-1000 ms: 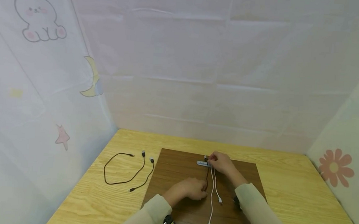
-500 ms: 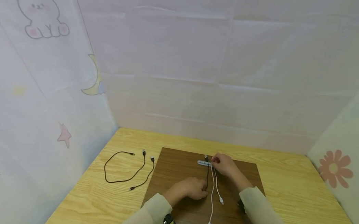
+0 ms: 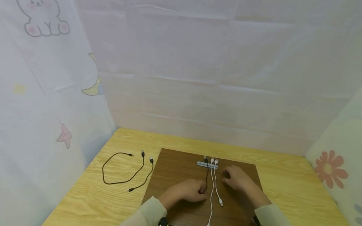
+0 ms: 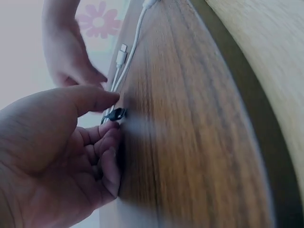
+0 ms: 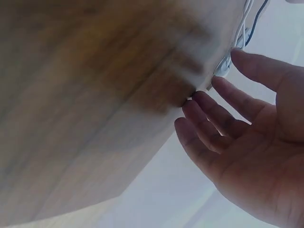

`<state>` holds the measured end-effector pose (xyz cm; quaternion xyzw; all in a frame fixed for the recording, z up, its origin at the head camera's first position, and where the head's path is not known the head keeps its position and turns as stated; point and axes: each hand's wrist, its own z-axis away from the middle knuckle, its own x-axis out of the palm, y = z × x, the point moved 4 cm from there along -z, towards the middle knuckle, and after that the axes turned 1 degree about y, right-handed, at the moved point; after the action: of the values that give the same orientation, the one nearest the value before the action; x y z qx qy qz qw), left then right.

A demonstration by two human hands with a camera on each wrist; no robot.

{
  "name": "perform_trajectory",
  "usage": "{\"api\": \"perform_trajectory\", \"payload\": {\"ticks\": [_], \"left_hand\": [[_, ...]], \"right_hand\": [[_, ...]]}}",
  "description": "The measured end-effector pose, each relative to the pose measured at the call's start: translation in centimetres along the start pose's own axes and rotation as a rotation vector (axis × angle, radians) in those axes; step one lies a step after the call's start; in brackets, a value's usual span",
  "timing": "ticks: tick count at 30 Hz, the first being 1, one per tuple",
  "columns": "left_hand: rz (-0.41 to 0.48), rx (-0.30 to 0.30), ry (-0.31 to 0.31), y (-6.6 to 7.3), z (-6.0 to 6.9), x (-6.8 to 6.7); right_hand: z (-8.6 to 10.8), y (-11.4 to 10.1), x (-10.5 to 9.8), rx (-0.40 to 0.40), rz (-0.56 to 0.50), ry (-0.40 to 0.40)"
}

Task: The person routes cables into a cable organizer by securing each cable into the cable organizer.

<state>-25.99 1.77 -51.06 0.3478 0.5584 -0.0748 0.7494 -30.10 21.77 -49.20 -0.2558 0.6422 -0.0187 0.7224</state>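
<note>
A pale blue cable clip strip (image 3: pixel 200 163) lies near the back of the dark wooden board (image 3: pixel 178 161). A black USB cable (image 3: pixel 207 175) and two white cables, the longer white cable (image 3: pixel 211 198) and the shorter white cable (image 3: pixel 217 187), run forward from it, plugs at the back. At the black cable's front end my left hand (image 3: pixel 190 190) pinches the small black connector (image 4: pixel 116 114) between thumb and finger. My right hand (image 3: pixel 237 178) is just right of the strip, fingers loosely bent and holding nothing (image 5: pixel 251 128).
On the light wooden table (image 3: pixel 85 204), left of the board, lie two more black cables, a longer cable (image 3: pixel 114 183) and a shorter cable (image 3: pixel 145 180). A white printed sheet (image 3: pixel 178 57) forms walls behind and at both sides.
My right hand has let go of the shorter white cable's plug at the strip and drawn back to the right. My left hand stays at the black cable's front end.
</note>
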Motion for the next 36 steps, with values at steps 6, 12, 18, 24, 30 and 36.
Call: {"api": "perform_trajectory", "payload": {"ticks": [6,12,18,24,30,36], "left_hand": [[0.150,-0.010,-0.018,-0.9,0.7,-0.4],[0.236,-0.016,-0.017,-1.7,1.3,-0.7],[0.227,0.000,0.048,-3.0,2.7,-1.3],[0.169,-0.093,0.179,-5.5,5.6,-3.4],[0.089,-0.180,0.292,-8.2,8.6,-5.4],[0.033,-0.297,0.360,-10.7,11.0,-6.5]], "right_hand": [[1.3,0.1,0.1,-0.038,0.015,-0.027],[1.6,-0.1,0.4,-0.046,0.003,-0.043],[2.2,-0.4,0.8,-0.038,-0.008,-0.050],[3.1,-0.8,0.9,-0.048,-0.001,-0.076],[4.6,-0.8,0.8,-0.051,0.010,-0.101],[6.0,-0.9,0.8,-0.041,-0.012,-0.126]]}}
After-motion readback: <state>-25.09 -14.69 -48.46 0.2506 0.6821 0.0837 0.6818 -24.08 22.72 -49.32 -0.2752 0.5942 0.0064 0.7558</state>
